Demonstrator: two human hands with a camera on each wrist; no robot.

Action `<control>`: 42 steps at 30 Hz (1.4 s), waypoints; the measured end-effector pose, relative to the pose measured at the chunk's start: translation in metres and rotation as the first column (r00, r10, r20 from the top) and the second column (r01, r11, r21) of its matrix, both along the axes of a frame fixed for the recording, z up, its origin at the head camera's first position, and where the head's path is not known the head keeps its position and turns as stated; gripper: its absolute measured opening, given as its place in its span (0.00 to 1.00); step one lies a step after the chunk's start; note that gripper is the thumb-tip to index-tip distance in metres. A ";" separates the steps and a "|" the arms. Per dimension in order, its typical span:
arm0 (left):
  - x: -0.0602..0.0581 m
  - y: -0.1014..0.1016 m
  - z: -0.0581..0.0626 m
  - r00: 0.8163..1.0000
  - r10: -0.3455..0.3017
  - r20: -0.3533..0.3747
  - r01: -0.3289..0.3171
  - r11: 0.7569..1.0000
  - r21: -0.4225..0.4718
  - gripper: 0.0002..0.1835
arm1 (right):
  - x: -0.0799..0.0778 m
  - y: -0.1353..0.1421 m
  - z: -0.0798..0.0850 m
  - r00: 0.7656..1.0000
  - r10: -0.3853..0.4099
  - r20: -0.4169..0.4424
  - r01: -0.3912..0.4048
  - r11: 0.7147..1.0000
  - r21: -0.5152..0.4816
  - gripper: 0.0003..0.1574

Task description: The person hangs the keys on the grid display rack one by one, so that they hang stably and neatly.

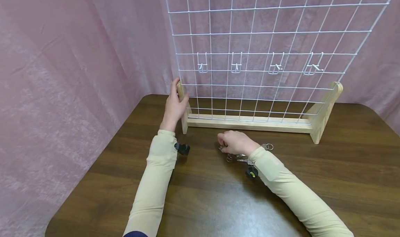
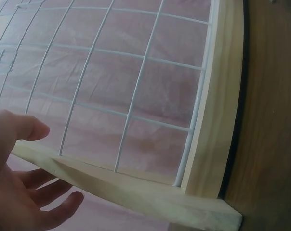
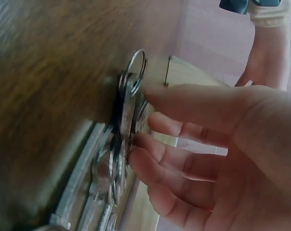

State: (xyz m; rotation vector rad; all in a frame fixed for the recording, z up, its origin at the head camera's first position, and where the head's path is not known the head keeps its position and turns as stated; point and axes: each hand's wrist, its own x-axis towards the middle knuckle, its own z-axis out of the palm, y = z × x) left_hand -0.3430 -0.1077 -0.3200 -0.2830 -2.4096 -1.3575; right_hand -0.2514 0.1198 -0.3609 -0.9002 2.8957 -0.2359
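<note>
My left hand (image 1: 175, 106) is at the left wooden upright (image 1: 184, 120) of a rack stand, its thumb on one side and its fingers round the other. The left wrist view shows the wood between the thumb and the curled fingers (image 2: 54, 197). My right hand (image 1: 237, 142) is low over the table at a group of metal keys with rings (image 1: 229, 158). Thumb and fingertips are right beside a key ring (image 3: 138, 72), slightly apart, in the right wrist view. More keys (image 3: 95, 178) lie alongside, partly hidden by the hand and wrist in the head view.
A white wire grid (image 1: 250, 32) stands in the wooden base (image 1: 250, 123), with several white hooks (image 1: 236, 67) hanging across it. The right wooden upright (image 1: 326, 113) is at the far side. Another key ring (image 1: 269, 146) lies right of my wrist on the brown table (image 1: 212, 202). Pink curtains hang behind.
</note>
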 end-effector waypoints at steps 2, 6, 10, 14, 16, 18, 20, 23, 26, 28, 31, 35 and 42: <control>0.000 -0.001 0.000 1.000 -0.007 0.011 0.007 1.000 -0.007 0.35 | 0.000 0.000 0.000 1.000 -0.004 -0.004 0.004 1.000 -0.003 0.12; 0.000 -0.001 0.001 1.000 -0.007 0.025 0.008 1.000 -0.020 0.36 | 0.001 -0.001 -0.001 1.000 -0.010 -0.001 0.010 1.000 -0.012 0.15; 0.000 -0.001 0.000 0.999 -0.007 0.039 0.008 1.000 -0.027 0.37 | 0.002 -0.003 -0.003 1.000 0.006 -0.028 -0.006 1.000 -0.011 0.16; 0.001 -0.002 0.000 0.998 -0.010 0.055 0.012 0.999 -0.038 0.38 | 0.005 -0.007 -0.005 0.996 0.033 -0.088 -0.031 0.999 0.020 0.15; 0.002 -0.003 0.000 0.998 -0.010 0.060 0.013 0.999 -0.050 0.38 | 0.007 -0.009 -0.006 0.992 0.045 -0.118 -0.040 0.998 0.044 0.13; 0.002 -0.003 0.001 0.998 -0.013 0.066 0.017 0.998 -0.057 0.38 | 0.008 -0.010 -0.006 0.991 0.046 -0.122 -0.039 0.997 0.064 0.12; 0.002 -0.003 0.001 0.997 -0.022 0.073 0.026 0.998 -0.062 0.38 | 0.009 -0.011 -0.007 0.993 0.046 -0.111 -0.037 0.996 0.082 0.14; 0.002 -0.003 0.002 0.996 -0.034 0.082 0.039 0.997 -0.060 0.39 | 0.010 -0.011 -0.006 0.996 0.040 -0.074 -0.032 0.994 0.101 0.17; 0.003 -0.003 0.003 0.995 -0.041 0.092 0.047 0.997 -0.064 0.39 | 0.011 -0.010 -0.004 0.997 0.047 -0.057 -0.041 0.994 0.103 0.17; 0.003 -0.004 0.003 0.994 -0.043 0.096 0.049 0.997 -0.063 0.39 | 0.010 -0.010 -0.003 0.998 0.051 -0.046 -0.046 0.994 0.098 0.17; 0.004 -0.004 0.004 0.994 -0.044 0.104 0.051 0.997 -0.066 0.39 | 0.010 -0.009 -0.001 0.999 0.042 -0.018 -0.040 0.997 0.069 0.17; 0.003 -0.004 0.003 0.994 -0.044 0.102 0.051 0.997 -0.066 0.40 | 0.008 -0.007 0.001 0.999 0.037 -0.001 -0.037 0.998 0.048 0.17; 0.003 -0.005 0.003 0.994 -0.042 0.097 0.048 0.996 -0.069 0.38 | 0.008 -0.004 0.010 1.000 0.027 0.007 -0.027 0.998 0.052 0.15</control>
